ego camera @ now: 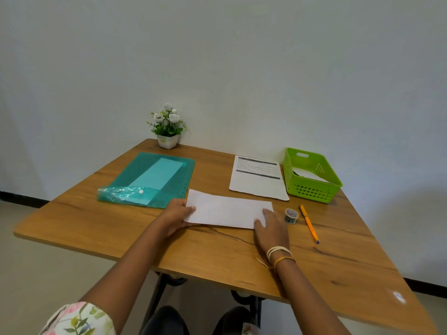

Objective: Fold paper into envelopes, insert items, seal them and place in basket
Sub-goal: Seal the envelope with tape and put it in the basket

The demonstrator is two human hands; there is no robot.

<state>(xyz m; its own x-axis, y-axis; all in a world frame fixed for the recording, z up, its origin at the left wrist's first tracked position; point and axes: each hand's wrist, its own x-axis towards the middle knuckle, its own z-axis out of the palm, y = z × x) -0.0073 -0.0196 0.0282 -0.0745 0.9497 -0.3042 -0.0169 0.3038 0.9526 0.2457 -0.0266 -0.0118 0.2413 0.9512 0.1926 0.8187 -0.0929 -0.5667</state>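
Now the folded paper [227, 210] lies lengthwise left to right: left hand [177, 215] pinches its left end, right hand [271, 228] (fingers flat) presses the right end.

Wooden table [217, 257], contents, clock positions taken from the folded white paper [227, 210] at centre.
- Left hand [176, 215]: pinches the paper's 9 o'clock end, thumb on top.
- Right hand [272, 228]: fingers flat on the paper's 4 o'clock corner; bracelets [279, 253] at the wrist.
- Tape roll [291, 215]: 3 o'clock, just beside the paper.
- Orange pen [309, 223]: 3 o'clock, beyond the tape.
- Printed sheet [257, 182]: 1 o'clock.
- Green basket [312, 191]: 2 o'clock, white paper inside.
- Teal folder [154, 177]: 10 o'clock.
- Potted flowers [167, 126]: 11 o'clock, far edge.
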